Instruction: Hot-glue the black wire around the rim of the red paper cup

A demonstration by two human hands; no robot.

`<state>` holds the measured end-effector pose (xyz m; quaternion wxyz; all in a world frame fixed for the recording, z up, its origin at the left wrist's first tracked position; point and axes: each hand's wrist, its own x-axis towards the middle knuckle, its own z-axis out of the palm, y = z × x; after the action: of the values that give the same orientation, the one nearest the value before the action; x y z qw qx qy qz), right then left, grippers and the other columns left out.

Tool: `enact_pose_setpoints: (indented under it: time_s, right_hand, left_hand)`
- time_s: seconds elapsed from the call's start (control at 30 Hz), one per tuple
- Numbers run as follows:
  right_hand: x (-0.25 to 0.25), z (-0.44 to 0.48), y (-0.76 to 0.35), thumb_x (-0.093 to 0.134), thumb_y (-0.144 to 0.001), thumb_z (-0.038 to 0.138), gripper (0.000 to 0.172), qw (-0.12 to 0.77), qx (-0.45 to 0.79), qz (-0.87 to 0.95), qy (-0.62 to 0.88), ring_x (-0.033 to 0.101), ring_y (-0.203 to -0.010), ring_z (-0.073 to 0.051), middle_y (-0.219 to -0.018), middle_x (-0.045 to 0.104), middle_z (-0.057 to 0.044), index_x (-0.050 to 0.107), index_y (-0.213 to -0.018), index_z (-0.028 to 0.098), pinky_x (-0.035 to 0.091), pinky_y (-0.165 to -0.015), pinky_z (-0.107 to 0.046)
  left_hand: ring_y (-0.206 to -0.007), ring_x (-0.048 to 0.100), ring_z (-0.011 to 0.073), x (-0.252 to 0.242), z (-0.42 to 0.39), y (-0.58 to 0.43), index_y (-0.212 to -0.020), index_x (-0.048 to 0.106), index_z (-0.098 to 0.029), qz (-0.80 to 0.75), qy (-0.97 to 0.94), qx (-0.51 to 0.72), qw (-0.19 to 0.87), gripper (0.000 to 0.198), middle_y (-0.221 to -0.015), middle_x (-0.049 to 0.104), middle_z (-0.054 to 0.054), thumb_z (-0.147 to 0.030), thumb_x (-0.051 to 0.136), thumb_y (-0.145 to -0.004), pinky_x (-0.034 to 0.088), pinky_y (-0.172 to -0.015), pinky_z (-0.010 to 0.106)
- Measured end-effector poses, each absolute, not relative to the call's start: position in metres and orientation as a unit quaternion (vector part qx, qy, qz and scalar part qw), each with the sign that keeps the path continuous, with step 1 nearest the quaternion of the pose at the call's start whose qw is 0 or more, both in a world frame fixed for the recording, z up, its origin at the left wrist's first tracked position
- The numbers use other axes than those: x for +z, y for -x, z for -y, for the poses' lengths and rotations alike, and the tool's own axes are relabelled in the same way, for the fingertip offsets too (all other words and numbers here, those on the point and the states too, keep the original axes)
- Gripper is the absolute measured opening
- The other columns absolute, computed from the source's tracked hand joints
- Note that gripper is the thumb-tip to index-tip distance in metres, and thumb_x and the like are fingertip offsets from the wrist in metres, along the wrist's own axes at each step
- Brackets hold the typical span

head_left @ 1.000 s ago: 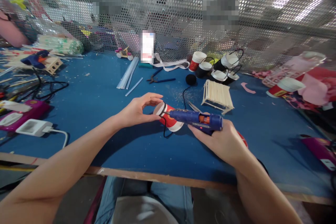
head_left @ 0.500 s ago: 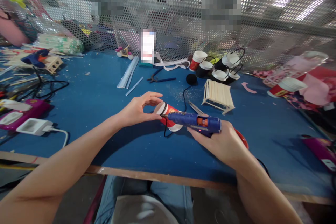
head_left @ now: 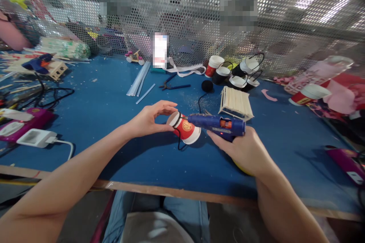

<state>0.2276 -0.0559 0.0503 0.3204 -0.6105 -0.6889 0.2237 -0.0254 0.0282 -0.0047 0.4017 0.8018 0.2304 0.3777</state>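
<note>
My left hand (head_left: 151, 118) pinches the rim of a small red paper cup (head_left: 186, 131) that lies on its side just above the blue table (head_left: 114, 152). A thin black wire loops around the cup's mouth. My right hand (head_left: 242, 150) is closed around a blue hot glue gun (head_left: 218, 124), whose nozzle points left and sits at the upper side of the cup, near the wire. A yellow object peeks out under my right wrist.
A stick-built wooden frame (head_left: 236, 102) stands behind the gun, with several red and black cups (head_left: 234, 72) beyond it. Pliers (head_left: 173, 84), glue sticks (head_left: 139, 79), a black ball (head_left: 207, 85), power strips (head_left: 31, 136) and a second glue gun (head_left: 37, 64) lie around. Mesh screen at the back.
The glue gun has risen and shifted right, its nozzle now at the cup's upper side. The cup has turned slightly, showing its printed emblem. My left hand has held its place.
</note>
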Motion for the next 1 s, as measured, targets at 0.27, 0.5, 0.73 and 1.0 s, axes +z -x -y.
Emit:
enact_pose_setpoints:
  time_s: [0.27, 0.5, 0.73, 1.0]
  right_hand:
    - [0.045, 0.051, -0.23, 0.063, -0.073, 0.041, 0.031, 0.327, 0.242, 0.676, 0.614, 0.046, -0.04, -0.013, -0.046, 0.05, 0.003, 0.046, -0.054, 0.023, 0.04, -0.039, -0.028]
    - [0.052, 0.049, -0.225, 0.059, -0.075, 0.037, 0.017, 0.331, 0.214, 0.695, 0.601, 0.059, -0.051, -0.018, -0.051, 0.059, 0.0, 0.063, -0.069, 0.022, 0.049, -0.049, -0.029]
    - [0.048, 0.044, -0.227, 0.063, -0.073, 0.042, 0.027, 0.317, 0.25, 0.663, 0.63, 0.055, -0.043, -0.016, -0.046, 0.058, 0.0, 0.057, -0.057, 0.021, 0.045, -0.042, -0.028]
    - [0.05, 0.025, -0.256, 0.07, -0.067, 0.044, 0.033, 0.442, 0.248, 0.589, 0.63, 0.058, -0.053, -0.015, -0.062, 0.064, -0.001, 0.061, -0.082, 0.016, 0.047, -0.052, -0.028]
  left_hand:
    - [-0.114, 0.06, 0.0225, -0.007, -0.03, 0.026, -0.126, 0.047, -0.023, -0.219, -0.8, 0.377, 0.412, 0.064, -0.121, 0.061, 0.012, -0.019, 0.075, -0.068, 0.049, -0.099, 0.039]
    - [-0.115, 0.059, 0.0225, -0.005, -0.028, 0.026, -0.126, 0.046, -0.023, -0.214, -0.802, 0.374, 0.415, 0.064, -0.122, 0.061, 0.012, -0.019, 0.074, -0.069, 0.049, -0.099, 0.039]
    - [-0.114, 0.059, 0.0224, -0.003, -0.026, 0.025, -0.126, 0.045, -0.024, -0.219, -0.802, 0.373, 0.413, 0.064, -0.121, 0.06, 0.011, -0.019, 0.074, -0.069, 0.049, -0.099, 0.039]
    - [-0.112, 0.06, 0.0226, -0.003, -0.026, 0.025, -0.124, 0.048, -0.023, -0.253, -0.788, 0.377, 0.417, 0.062, -0.12, 0.061, 0.011, -0.022, 0.075, -0.068, 0.048, -0.1, 0.041]
